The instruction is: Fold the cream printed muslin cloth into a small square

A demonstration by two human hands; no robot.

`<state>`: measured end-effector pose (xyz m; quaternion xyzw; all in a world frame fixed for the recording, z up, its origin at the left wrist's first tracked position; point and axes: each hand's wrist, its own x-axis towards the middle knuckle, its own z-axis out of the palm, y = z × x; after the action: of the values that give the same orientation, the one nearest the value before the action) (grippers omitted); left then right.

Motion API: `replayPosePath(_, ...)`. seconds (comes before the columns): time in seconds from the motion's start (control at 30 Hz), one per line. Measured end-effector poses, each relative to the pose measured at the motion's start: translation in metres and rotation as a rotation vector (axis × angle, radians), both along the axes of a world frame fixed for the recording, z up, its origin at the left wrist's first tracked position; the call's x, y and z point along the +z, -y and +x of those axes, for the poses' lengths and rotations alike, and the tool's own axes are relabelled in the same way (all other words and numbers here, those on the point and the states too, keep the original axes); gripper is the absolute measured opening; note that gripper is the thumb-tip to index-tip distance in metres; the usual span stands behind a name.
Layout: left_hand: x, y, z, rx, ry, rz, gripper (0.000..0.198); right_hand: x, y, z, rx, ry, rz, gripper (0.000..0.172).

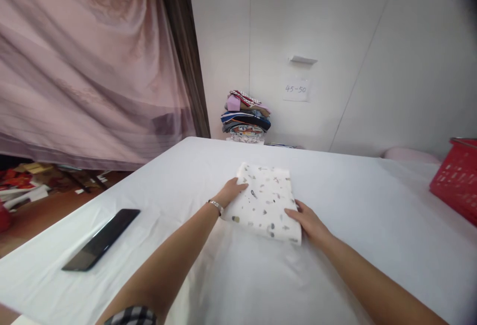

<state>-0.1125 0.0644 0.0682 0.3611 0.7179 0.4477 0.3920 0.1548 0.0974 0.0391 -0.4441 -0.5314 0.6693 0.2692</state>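
A folded white cloth with small grey and brown specks (pixel 266 201) lies on the white-covered table (pixel 357 201) in the middle of the view. My left hand (pixel 229 192), a bracelet at its wrist, grips the cloth's left edge, thumb on top and fingers tucked under. Over on the cloth's near right corner my right hand (pixel 309 221) holds the edge, thumb lying on top and the other fingers hidden behind it.
A black phone (pixel 101 239) lies on the table at the left. A stack of folded clothes (pixel 246 116) stands against the far wall. A red plastic basket (pixel 456 178) sits at the right edge. A pink curtain (pixel 85 61) hangs on the left, with clutter on the floor below.
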Motion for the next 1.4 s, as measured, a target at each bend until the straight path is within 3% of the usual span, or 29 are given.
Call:
replayPosePath(0.17, 0.005, -0.026, 0.029, -0.616, -0.071, 0.087, 0.045, -0.026, 0.115, 0.05, -0.088, -0.24, -0.248, 0.075)
replayPosePath(0.23, 0.012, -0.047, 0.036, -0.659, -0.237, 0.084, 0.04, -0.032, 0.148, 0.051, 0.018, -0.257, -0.308, 0.077)
replayPosePath(0.33, 0.025, -0.073, 0.043, -0.491, -0.491, 0.101, 0.035, -0.025, 0.161, 0.044, 0.212, -0.229, -0.243, 0.059)
replayPosePath(0.4, 0.033, -0.076, 0.042, -0.417, -0.556, 0.131, 0.034, -0.012, 0.151, 0.046, 0.253, -0.171, -0.144, 0.042)
replayPosePath(0.47, 0.036, -0.061, 0.037, -0.382, -0.593, 0.163, 0.033, 0.005, 0.134, 0.058, 0.184, -0.092, 0.011, 0.033)
replayPosePath(0.53, 0.03, -0.033, 0.029, -0.291, -0.626, 0.161, 0.037, 0.019, 0.108, 0.077, 0.036, 0.041, 0.246, 0.029)
replayPosePath(0.63, 0.013, 0.018, 0.017, -0.04, -0.553, 0.032, 0.054, 0.026, 0.06, 0.105, -0.178, 0.355, 0.551, 0.031)
replayPosePath(0.7, 0.002, 0.047, 0.015, 0.087, -0.354, -0.075, 0.066, 0.022, 0.029, 0.114, -0.171, 0.528, 0.472, 0.046)
replayPosePath(0.77, -0.005, 0.067, 0.02, 0.128, -0.11, -0.163, 0.073, 0.016, 0.007, 0.111, -0.086, 0.624, 0.333, 0.064)
replayPosePath(0.87, -0.006, 0.077, 0.039, -0.005, 0.176, -0.198, 0.066, 0.01, -0.004, 0.093, 0.038, 0.514, 0.272, 0.077)
replayPosePath(0.93, 0.0, 0.07, 0.051, -0.078, 0.287, -0.12, 0.055, 0.012, -0.004, 0.082, 0.048, 0.343, 0.28, 0.076)
replayPosePath(1.0, 0.009, 0.052, 0.058, -0.056, 0.299, 0.006, 0.049, 0.019, -0.004, 0.077, -0.047, 0.239, 0.279, 0.076)
replayPosePath(1.1, 0.025, 0.009, 0.056, -0.013, 0.179, 0.171, 0.05, 0.03, -0.013, 0.08, -0.231, 0.197, 0.351, 0.076)
replayPosePath(1.17, 0.03, -0.021, 0.053, -0.015, 0.033, 0.187, 0.055, 0.032, -0.023, 0.086, -0.292, 0.223, 0.432, 0.071)
replayPosePath(1.27, 0.02, -0.052, 0.049, 0.021, -0.198, 0.057, 0.061, 0.022, -0.037, 0.095, -0.304, 0.438, 0.415, 0.065)
replayPosePath(1.33, 0.007, -0.057, 0.048, 0.054, -0.281, -0.008, 0.059, 0.008, -0.043, 0.103, -0.339, 0.586, 0.426, 0.058)
replayPosePath(1.4, -0.006, -0.05, 0.05, 0.064, -0.33, -0.001, 0.053, -0.005, -0.045, 0.112, -0.424, 0.598, 0.498, 0.047)
